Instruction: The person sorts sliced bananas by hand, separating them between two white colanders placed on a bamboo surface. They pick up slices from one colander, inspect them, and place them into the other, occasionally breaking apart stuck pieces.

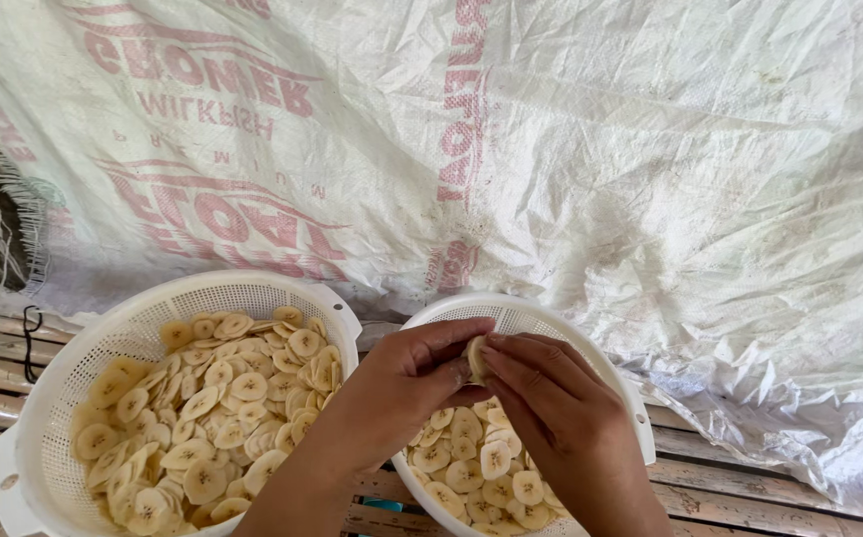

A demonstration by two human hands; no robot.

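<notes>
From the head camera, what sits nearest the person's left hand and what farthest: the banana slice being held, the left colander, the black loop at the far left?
1. Banana slice, touching the left hand's fingertips.
2. Left colander, just beside the hand.
3. Black loop, far left edge.

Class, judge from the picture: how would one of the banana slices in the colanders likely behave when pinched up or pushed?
A slice looks thin and flat, so it is probably light and would slide rather than roll. The slices lie overlapped in each colander, so pushing one likely shifts its neighbours. Both hands, left and right, pinch a small clump, suggesting slices may stick together and tear easily.
</notes>
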